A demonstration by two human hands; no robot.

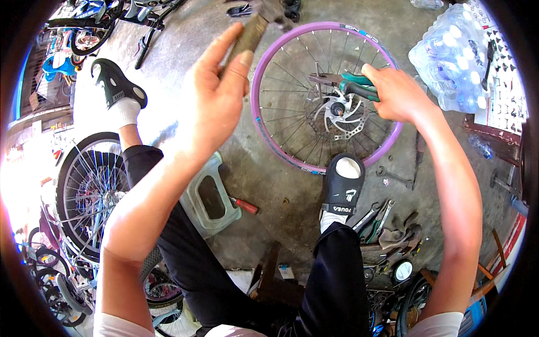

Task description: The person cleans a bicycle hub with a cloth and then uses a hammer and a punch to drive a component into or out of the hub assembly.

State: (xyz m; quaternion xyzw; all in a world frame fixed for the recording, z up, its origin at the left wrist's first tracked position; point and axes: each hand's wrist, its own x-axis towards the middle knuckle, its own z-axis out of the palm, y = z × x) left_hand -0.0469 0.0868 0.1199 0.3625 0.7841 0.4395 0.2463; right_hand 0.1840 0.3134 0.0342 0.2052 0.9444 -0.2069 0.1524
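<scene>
My left hand (210, 101) is raised at the upper middle, closed around the wooden handle of a hammer (251, 38). The hammer's dark head is smeared by motion near the top edge. In my right hand (400, 92) is a pair of pliers (359, 84) with green and black handles, jaws pointing left. The pliers are over a purple bicycle rim (257, 106) with thin spokes, just above its silver disc brake rotor (351, 126). Whether the jaws grip anything I cannot make out. The wheel lies flat on the concrete floor, my right shoe (342, 182) against its near edge.
A pale plastic stool (210, 224) stands between my legs, with a red-handled screwdriver (247, 206) beside it. Wrenches (368, 216) and other tools lie at the lower right. Wrapped plastic bottles (452, 59) sit at the upper right. An upright bicycle wheel (67, 191) is at the left.
</scene>
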